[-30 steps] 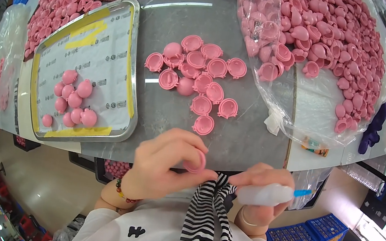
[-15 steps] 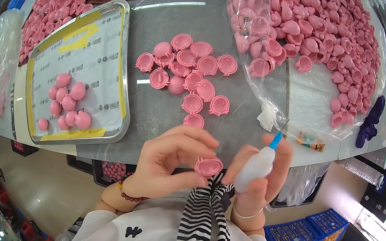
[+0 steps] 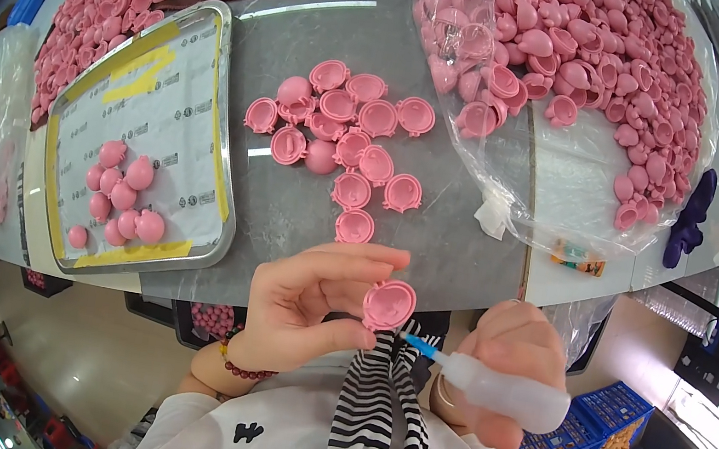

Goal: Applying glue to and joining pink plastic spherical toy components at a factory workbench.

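Between the thumb and fingers of my left hand [image 3: 310,305] is a hollow pink plastic half-shell [image 3: 389,305], its open side facing me. My right hand [image 3: 517,355] grips a white squeeze bottle [image 3: 509,394] with a blue needle tip [image 3: 420,345]. That tip points left and lies close to the shell's lower right rim; whether it touches, I cannot tell. Just beyond my left hand, a loose cluster of pink half-shells [image 3: 376,164] lies on the grey tabletop [image 3: 455,267], most with the hollow side up.
On the left, a metal tray [image 3: 218,241] lined with printed paper holds several closed pink pieces [image 3: 140,173]. Heaps of pink shells stand at the far left [image 3: 103,10] and in a clear plastic bag [image 3: 500,185] at right. A purple object [image 3: 690,218] lies near the right edge.
The squeeze bottle has swung from needle-up to needle pointing left, at the shell's edge. My left hand has turned the shell more toward me.
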Available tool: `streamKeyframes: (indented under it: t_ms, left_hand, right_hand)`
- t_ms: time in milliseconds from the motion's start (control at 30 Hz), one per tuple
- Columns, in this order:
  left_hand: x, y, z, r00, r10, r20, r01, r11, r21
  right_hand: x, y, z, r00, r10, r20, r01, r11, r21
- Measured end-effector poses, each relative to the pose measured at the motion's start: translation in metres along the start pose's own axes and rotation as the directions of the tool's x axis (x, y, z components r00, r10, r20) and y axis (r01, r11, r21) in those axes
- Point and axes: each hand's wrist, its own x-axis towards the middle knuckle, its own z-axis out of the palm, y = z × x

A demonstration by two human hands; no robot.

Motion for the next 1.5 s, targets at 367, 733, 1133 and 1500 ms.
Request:
streamKeyframes:
  t_ms: [367,733,1133,1500]
  left_hand:
    - [-0.004,0.001,-0.001,1.0,-0.001,-0.02,0.002,0.999,0.052]
    - [-0.002,0.003,-0.001,1.0,0.01,-0.013,-0.009,0.997,0.073]
    - [-0.003,0.01,0.001,0.985,0.172,-0.015,-0.134,0.813,0.566]
    - [-0.005,-0.008,-0.014,0.994,0.101,0.04,-0.095,0.988,-0.119]
  right_hand:
    - [0.0,-0.011,0.004,0.995,0.1,0.03,-0.096,0.989,-0.111]
    - [-0.003,-0.006,0.006,0.996,0.086,-0.001,-0.086,0.989,-0.117]
    - [0.0,-0.008,0.007,0.993,0.115,0.012,-0.111,0.976,-0.189]
    - [-0.006,0.007,-0.064,0.881,-0.203,-0.426,-0.208,0.643,-0.737]
